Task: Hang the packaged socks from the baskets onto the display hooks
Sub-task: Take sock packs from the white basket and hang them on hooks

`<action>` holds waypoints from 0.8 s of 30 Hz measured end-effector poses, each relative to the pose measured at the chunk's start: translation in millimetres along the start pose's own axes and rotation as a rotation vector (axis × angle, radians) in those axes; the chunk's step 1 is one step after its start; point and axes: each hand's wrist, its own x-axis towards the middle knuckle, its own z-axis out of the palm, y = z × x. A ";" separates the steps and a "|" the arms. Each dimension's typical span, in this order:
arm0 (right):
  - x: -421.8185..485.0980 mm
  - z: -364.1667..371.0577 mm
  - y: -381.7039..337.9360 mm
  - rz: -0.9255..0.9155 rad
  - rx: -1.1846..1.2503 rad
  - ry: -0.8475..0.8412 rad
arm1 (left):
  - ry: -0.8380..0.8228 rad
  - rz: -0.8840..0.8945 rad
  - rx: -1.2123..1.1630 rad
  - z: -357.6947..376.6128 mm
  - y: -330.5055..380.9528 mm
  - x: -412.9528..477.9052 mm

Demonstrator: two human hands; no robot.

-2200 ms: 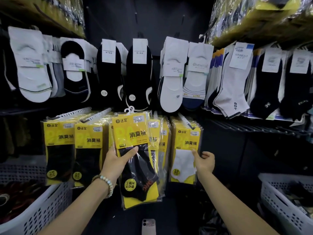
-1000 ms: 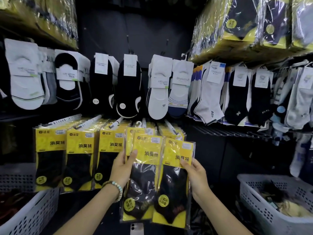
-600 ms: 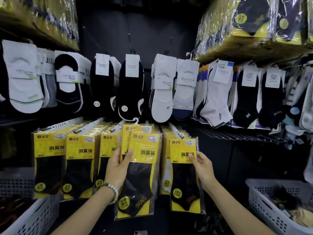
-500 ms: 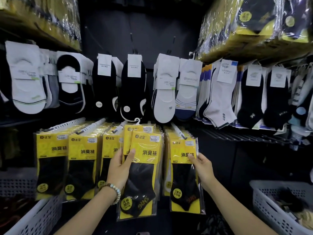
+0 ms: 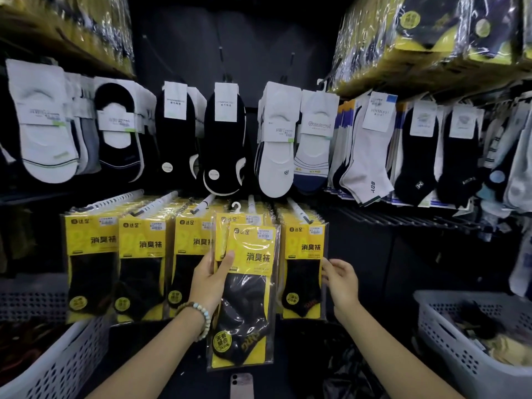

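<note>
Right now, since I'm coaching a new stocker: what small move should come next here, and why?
Probably lift the sock pack in the left hand toward the white peg just above it. That pack sits lower than the hung row, pinched under the thumb, while the right hand is open beside the rightmost hung pack, free to steady it.

达足 and 消臭袜 on the yellow sock packs (image 5: 253,256), BOY on a white ankle sock (image 5: 370,186)
</note>
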 end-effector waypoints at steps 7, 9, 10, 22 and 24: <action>-68.4 24.2 -36.4 -0.055 0.019 -0.400 | -0.039 -0.095 -0.096 29.2 -0.2 -18.0; -74.7 25.2 -36.5 -0.062 0.060 -0.386 | -0.052 -0.089 -0.082 32.7 1.6 -21.8; -75.8 24.5 -36.3 -0.067 0.073 -0.383 | -0.062 -0.091 -0.080 32.9 2.8 -22.7; -35.1 -18.4 -20.4 -0.034 0.078 -0.195 | 0.061 -0.047 0.079 -10.5 10.4 7.2; -18.9 -21.0 -27.7 -0.054 0.072 -0.144 | 0.054 -0.022 0.085 -13.0 14.3 12.1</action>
